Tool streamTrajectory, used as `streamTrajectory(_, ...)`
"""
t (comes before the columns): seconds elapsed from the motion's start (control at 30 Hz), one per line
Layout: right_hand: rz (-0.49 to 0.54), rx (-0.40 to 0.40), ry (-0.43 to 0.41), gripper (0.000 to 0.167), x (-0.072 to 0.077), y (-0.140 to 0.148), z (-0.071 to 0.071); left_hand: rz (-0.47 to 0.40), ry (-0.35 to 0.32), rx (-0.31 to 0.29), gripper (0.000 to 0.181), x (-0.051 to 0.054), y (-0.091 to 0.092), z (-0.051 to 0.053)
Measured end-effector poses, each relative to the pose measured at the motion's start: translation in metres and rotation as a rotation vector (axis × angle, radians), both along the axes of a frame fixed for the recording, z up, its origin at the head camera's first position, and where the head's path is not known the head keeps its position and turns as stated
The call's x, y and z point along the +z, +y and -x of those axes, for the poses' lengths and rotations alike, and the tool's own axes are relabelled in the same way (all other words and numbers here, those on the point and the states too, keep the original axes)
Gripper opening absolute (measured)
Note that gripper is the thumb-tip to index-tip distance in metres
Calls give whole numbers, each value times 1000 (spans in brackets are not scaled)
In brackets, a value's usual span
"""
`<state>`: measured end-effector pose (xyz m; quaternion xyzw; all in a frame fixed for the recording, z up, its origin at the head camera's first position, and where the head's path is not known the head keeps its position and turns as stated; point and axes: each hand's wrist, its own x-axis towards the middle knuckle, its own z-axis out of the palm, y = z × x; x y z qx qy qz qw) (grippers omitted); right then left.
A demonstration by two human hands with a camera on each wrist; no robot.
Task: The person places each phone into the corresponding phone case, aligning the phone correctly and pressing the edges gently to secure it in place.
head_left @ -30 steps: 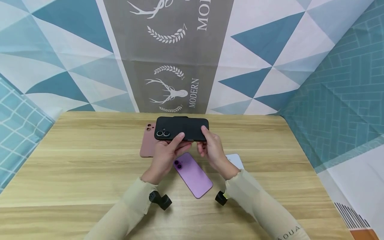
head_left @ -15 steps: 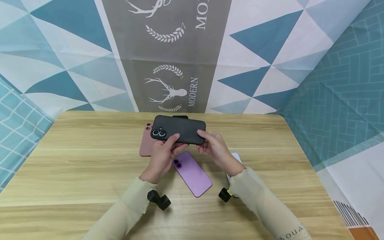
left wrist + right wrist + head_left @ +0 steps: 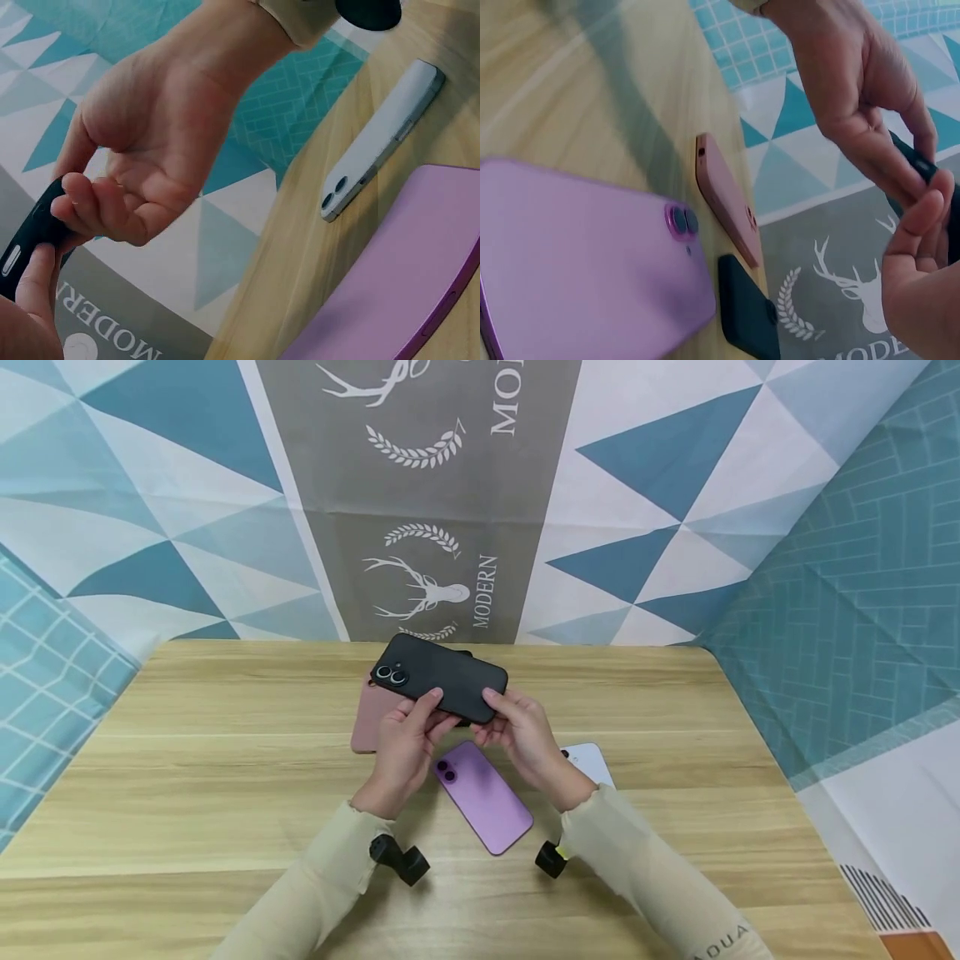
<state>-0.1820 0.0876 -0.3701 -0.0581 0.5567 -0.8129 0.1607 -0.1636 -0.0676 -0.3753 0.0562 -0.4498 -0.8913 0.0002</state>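
Observation:
A black phone (image 3: 442, 677) with two camera rings at its left end is held above the table, tilted down to the right. My left hand (image 3: 405, 747) grips its lower edge, thumb on the back; my right hand (image 3: 525, 739) pinches its lower right corner. The left wrist view shows part of the black phone (image 3: 30, 232) between the fingers of my right hand (image 3: 161, 135) and left hand (image 3: 30, 315). In the right wrist view, my left hand (image 3: 855, 97) and right hand (image 3: 922, 270) meet at its edge.
On the wooden table (image 3: 225, 777), a purple phone (image 3: 483, 797) lies below the hands. A pink phone (image 3: 369, 718) is at the left, a white phone (image 3: 588, 762) beside the right wrist. Another black phone (image 3: 746, 311) lies beside the pink one. Patterned cloth (image 3: 630, 502) stands behind.
The held black phone has turned from nearly level to a slant, its camera end rising and its right end dropping. Both hands have kept their grip and shifted slightly left.

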Motion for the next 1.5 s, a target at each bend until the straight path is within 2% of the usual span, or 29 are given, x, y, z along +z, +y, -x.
streamTrajectory(0.07, -16, 31, 4, 23, -1, 1, 0, 7, -16, 14, 11, 1, -1, 1)
streamTrajectory(0.17, -53, 70, 6, 28, -3, 6, 2, 27, -48, 2, 15, 1, -5, 1)
streamTrajectory(0.33, -73, 67, -22, 37, -5, 13, 9, 71, -75, -43, 21, 2, -10, 0)
streamTrajectory(0.53, -65, 64, -51, 37, -5, 21, 17, 106, -58, -102, 28, 4, -14, -1)
streamTrajectory(0.87, -146, 117, -70, 28, 1, 22, 27, 158, -78, -164, 29, 1, -16, -2)
streamTrajectory(1.0, -145, 153, -95, 29, 1, 21, 33, 158, -89, -208, 28, -1, -16, -2)
streamTrajectory(1.17, -140, 183, -118, 27, 0, 19, 38, 147, -60, -284, 27, -5, -15, -1)
streamTrajectory(1.4, -208, 254, -113, 29, 3, 16, 41, 180, -39, -372, 30, -6, -14, -1)
streamTrajectory(1.5, -195, 268, -125, 27, 3, 16, 41, 193, -31, -399, 30, -6, -13, -2)
